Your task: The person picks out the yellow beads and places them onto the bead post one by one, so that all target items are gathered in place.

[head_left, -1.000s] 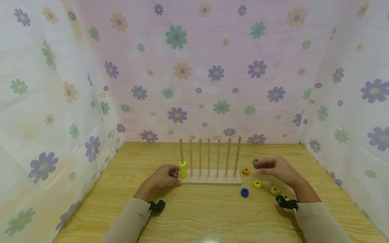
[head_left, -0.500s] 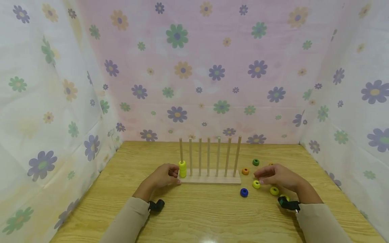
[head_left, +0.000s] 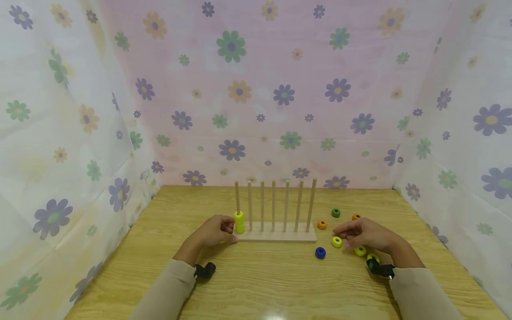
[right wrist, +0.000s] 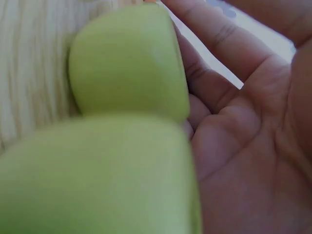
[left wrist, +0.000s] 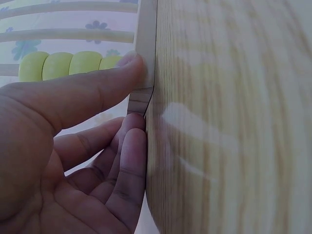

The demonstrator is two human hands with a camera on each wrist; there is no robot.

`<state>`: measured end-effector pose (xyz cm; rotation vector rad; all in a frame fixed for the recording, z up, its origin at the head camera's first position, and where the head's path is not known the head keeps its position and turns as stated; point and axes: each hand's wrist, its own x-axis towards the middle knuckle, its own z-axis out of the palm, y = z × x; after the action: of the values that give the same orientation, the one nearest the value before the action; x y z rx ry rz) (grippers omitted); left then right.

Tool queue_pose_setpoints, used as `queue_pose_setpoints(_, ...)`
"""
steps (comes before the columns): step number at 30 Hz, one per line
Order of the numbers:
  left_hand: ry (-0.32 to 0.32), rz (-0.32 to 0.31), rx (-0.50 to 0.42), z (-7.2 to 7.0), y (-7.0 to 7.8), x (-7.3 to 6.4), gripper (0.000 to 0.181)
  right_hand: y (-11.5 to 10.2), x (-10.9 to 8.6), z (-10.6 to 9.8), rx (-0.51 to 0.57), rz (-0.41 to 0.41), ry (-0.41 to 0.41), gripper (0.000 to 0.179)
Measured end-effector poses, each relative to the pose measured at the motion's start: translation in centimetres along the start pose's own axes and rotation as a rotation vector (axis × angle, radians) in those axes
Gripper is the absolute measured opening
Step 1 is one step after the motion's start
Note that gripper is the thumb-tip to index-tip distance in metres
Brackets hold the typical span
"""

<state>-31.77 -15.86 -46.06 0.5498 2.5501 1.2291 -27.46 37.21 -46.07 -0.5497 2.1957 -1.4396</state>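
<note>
Peg rack (head_left: 267,236), yellow beads (head_left: 239,222) stacked on leftmost peg (head_left: 238,195)

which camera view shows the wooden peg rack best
The head view: it shows nearly the whole wooden peg rack, base and all seven pegs. The left wrist view shows only one end of the base and parts of some pegs; the right wrist view, none.

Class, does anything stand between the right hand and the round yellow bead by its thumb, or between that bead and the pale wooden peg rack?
Nothing visible does: the right hand is beside the yellow bead, whose way to the rack passes between a round orange bead and round blue bead.
</note>
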Motion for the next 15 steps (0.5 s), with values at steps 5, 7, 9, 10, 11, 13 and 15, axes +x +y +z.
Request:
queue_pose_setpoints(5, 0.0, 0.0, 0.001, 0.04, -0.02, -0.06, 0.055, -0.27, 0.19, 0.28, -0.033, 0.003, 0.015, 0.054)
queue_pose_setpoints(7, 0.001, 0.0, -0.007, 0.02, 0.0, -0.06, 0.056, -0.41, 0.24, 0.42, -0.046, 0.005, 0.023, 0.053)
queue_pose_setpoints(9, 0.001, -0.002, -0.014, -0.01, 0.02, -0.08, 0.056, -0.53, 0.29, 0.55, -0.06, 0.005, 0.025, 0.053)
queue_pose_setpoints(10, 0.0, 0.0, -0.017, -0.01, 0.0, -0.09, 0.056, -0.57, 0.32, 0.6, -0.06, 0.001, 0.024, 0.053)
queue_pose_setpoints(11, -0.003, 0.0, -0.021, -0.01, 0.01, -0.11, 0.055, -0.6, 0.37, 0.65, -0.065, 0.001, 0.025, 0.053)
queue_pose_setpoints(13, -0.007, 0.007, -0.018, -0.03, -0.05, -0.11, 0.054, -0.68, 0.45, 0.73, -0.074, 0.0, 0.028, 0.052)
queue_pose_setpoints(15, -0.01, 0.01, -0.019, -0.04, -0.08, -0.09, 0.053, -0.74, 0.56, 0.77, -0.084, 0.007, 0.036, 0.051)
